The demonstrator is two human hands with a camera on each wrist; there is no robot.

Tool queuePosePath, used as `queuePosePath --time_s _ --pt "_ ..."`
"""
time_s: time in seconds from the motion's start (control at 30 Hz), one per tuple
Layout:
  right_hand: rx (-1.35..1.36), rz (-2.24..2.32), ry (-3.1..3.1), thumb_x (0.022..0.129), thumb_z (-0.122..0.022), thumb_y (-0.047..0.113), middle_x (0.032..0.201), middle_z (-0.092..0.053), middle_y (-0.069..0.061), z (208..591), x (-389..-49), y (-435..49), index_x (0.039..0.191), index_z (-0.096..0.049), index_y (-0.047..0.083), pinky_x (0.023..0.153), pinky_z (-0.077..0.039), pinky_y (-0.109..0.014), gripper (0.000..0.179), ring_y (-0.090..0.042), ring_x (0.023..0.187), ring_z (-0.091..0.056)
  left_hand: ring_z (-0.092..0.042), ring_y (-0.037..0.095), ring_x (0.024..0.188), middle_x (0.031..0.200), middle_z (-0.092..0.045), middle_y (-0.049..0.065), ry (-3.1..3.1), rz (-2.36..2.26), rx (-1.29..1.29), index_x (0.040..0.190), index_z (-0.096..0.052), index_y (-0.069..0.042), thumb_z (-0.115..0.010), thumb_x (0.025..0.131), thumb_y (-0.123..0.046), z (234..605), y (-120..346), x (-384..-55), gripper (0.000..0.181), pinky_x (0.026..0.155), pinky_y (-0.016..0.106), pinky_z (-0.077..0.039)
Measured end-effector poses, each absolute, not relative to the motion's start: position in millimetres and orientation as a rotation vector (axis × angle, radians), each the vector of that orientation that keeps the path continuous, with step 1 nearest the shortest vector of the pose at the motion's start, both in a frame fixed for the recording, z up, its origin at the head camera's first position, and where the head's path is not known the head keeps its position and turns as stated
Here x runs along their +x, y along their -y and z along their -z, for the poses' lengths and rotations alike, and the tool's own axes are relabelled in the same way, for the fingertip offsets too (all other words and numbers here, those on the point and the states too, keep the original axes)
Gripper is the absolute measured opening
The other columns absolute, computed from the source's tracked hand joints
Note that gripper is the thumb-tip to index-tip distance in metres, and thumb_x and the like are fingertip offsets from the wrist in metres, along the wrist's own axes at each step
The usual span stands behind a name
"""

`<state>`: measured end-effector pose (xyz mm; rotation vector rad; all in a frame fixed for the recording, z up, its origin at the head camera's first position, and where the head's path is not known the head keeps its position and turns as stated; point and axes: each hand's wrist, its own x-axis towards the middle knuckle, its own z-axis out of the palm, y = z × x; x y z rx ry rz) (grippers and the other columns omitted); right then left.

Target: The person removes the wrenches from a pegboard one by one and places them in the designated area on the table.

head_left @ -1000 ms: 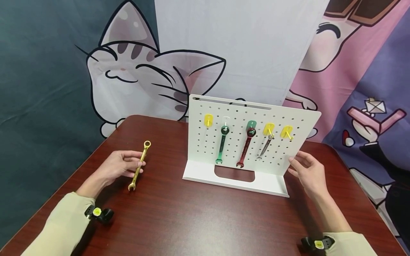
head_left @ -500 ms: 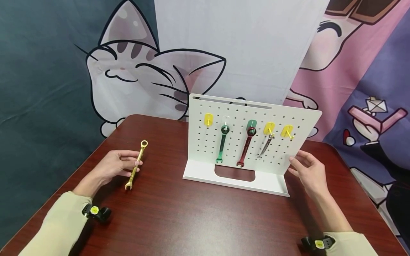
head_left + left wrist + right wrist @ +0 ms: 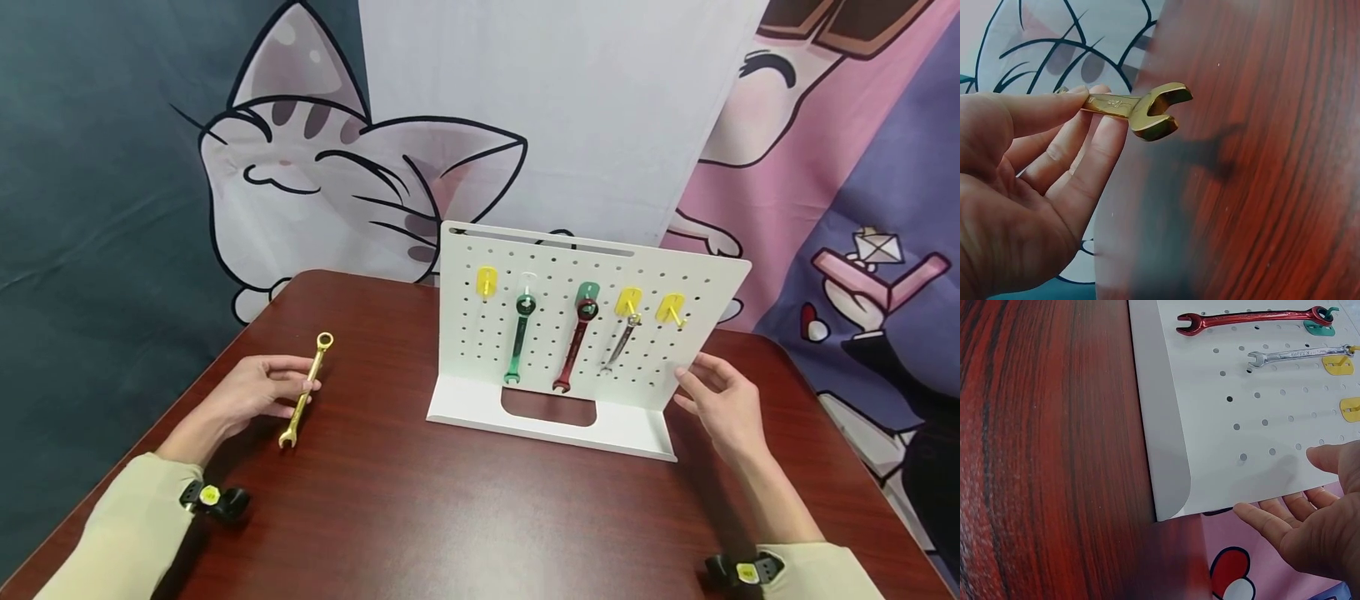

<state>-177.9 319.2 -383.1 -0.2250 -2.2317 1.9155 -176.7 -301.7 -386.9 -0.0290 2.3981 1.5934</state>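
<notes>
My left hand (image 3: pixel 258 393) pinches a gold combination wrench (image 3: pixel 320 357) between thumb and fingers, above the left part of the table. Its ring end points away and its open end (image 3: pixel 1154 119) shows close up in the left wrist view. My right hand (image 3: pixel 729 408) holds the right edge of a white pegboard stand (image 3: pixel 468 392), thumb on the front face and fingers partly behind the edge. From the board hang a green wrench (image 3: pixel 519 342), a red wrench (image 3: pixel 573 350) and a smaller silver wrench (image 3: pixel 620 348). Bare yellow hooks (image 3: pixel 487 283) sit at both ends of the row.
The stand is on a dark reddish-brown wooden table (image 3: pixel 420 517), right of the middle. Behind the table hangs a cartoon-printed cloth (image 3: pixel 300 208). A black wrist camera (image 3: pixel 232 504) is strapped to my left wrist, and another camera (image 3: pixel 723 572) to the right.
My left hand has moved a little to the left with the gold wrench, away from the pegboard. The right hand and the board have stayed in place.
</notes>
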Motion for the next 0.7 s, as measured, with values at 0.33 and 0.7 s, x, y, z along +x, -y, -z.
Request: queuePosePath --time_s 0.33,0.7 --pt "-0.234 -1.876 2.259 0.100 -0.073 0.013 0.100 -0.069 0.023 385.9 -178.3 -317.4 0.146 -0.047 -0.007 0.075 -0.064 -0.020 0.057 0.002 0.087 -0.073 -0.075 0.004 0.091 0.112 -0.081 0.006 -2.413 -1.571 -0.047 0.151 -0.046 0.013 -0.068 0.104 -0.012 390.2 312.9 -175.7 0.058 0.071 0.030 -0.066" --pt "-0.253 -1.829 2.296 0.101 -0.072 0.013 0.099 -0.067 0.023 383.6 -178.8 -318.1 0.149 -0.046 -0.007 0.076 -0.064 -0.020 0.058 0.003 0.087 -0.072 -0.073 0.000 0.091 0.112 -0.081 0.004 -2.449 -1.547 -0.045 0.150 -0.046 0.014 -0.066 0.105 -0.014 391.7 320.2 -174.1 0.057 0.073 0.030 -0.065"
